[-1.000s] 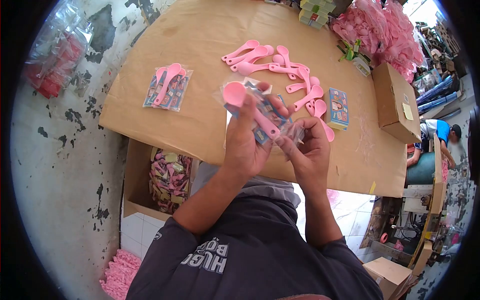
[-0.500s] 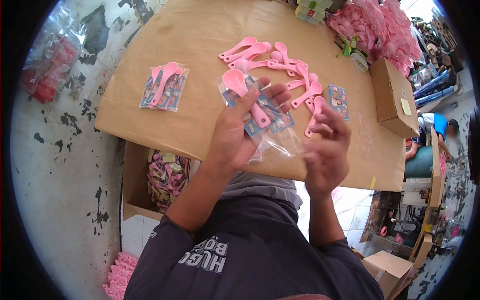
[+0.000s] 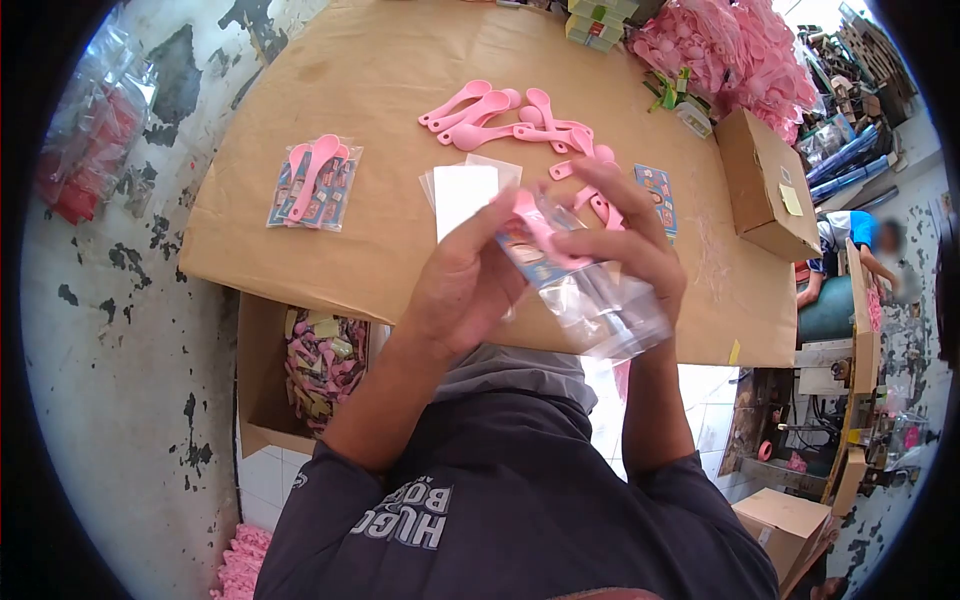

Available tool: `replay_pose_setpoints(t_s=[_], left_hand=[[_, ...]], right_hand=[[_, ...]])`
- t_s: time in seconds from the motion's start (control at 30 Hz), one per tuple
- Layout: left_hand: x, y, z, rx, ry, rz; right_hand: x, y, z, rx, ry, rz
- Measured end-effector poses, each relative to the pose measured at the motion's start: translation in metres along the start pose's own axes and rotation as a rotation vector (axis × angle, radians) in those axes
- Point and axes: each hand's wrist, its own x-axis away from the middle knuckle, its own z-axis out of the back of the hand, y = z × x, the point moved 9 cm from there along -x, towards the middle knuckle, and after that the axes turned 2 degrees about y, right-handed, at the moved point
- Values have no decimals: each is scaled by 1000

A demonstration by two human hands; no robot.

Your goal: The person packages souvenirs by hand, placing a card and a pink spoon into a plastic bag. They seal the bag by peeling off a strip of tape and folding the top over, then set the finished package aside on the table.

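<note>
Over the table's front, a clear plastic bag (image 3: 610, 312) with a blue printed card (image 3: 527, 252) and a pink measuring spoon (image 3: 545, 232) is held between my two hands. My left hand (image 3: 462, 280) grips its upper left end, thumb on top near the spoon's bowl. The fingers of my right hand (image 3: 640, 245) close over the spoon handle and the bag's side, slightly blurred. The bag's loose end hangs toward me, below the right hand. Just beyond my left hand lie a white card (image 3: 467, 190) and thin clear sleeves.
Several pink spoons (image 3: 485, 135) lie beyond my hands. A packed spoon bag (image 3: 315, 185) rests at left. At right are a blue card (image 3: 655, 190), a cardboard box (image 3: 765, 185) and a pink heap (image 3: 725, 60). Another person (image 3: 860, 240) works at far right.
My right hand has come in from the right onto the bag and spoon. The bag has turned, its loose end swinging right. A white card and sleeves now show on the table.
</note>
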Motion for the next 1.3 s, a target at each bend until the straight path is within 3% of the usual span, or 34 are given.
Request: replay_pose_setpoints(t_s=[0.07, 0.13, 0.2, 0.27, 0.33, 0.47, 0.53, 0.6, 0.73, 0.8, 1.07, 1.2, 1.27, 1.3], left_hand=[[4, 10, 12, -104, 91, -59], [11, 30, 1, -416, 73, -227], [17, 32, -14, -508, 0, -251], [23, 22, -21, -692, -39, -168], [24, 12, -19, -655, 64, -108], [22, 15, -10, -711, 166, -195], [24, 15, -7, -736, 202, -201], [25, 21, -13, -877, 172, -360], [26, 13, -19, -944, 165, -352], [27, 12, -25, -1205, 136, -418], [34, 11, -41, -1350, 73, -506], [34, 8, -43, -1438, 84, -336], [33, 8, -44, -1475, 71, -298], [32, 4, -37, -1408, 72, -221]], right_hand=[[11, 24, 2, -433, -28, -350], [15, 25, 4, -453, 42, -359], [24, 38, -6, -617, 43, -645], [34, 43, -10, -595, -36, -691], [43, 41, -21, -583, -184, -821], [49, 47, -14, -597, -57, -847], [45, 50, -4, -458, 29, -809], [19, 15, 23, 136, 143, -239], [7, -5, 18, 358, 121, -57], [7, -3, 17, 375, 143, -87], [8, -5, 14, 436, 156, 26], [9, 2, 20, 400, 163, 5], [16, 27, 36, 201, 259, -246], [14, 29, 49, 242, 283, -243]])
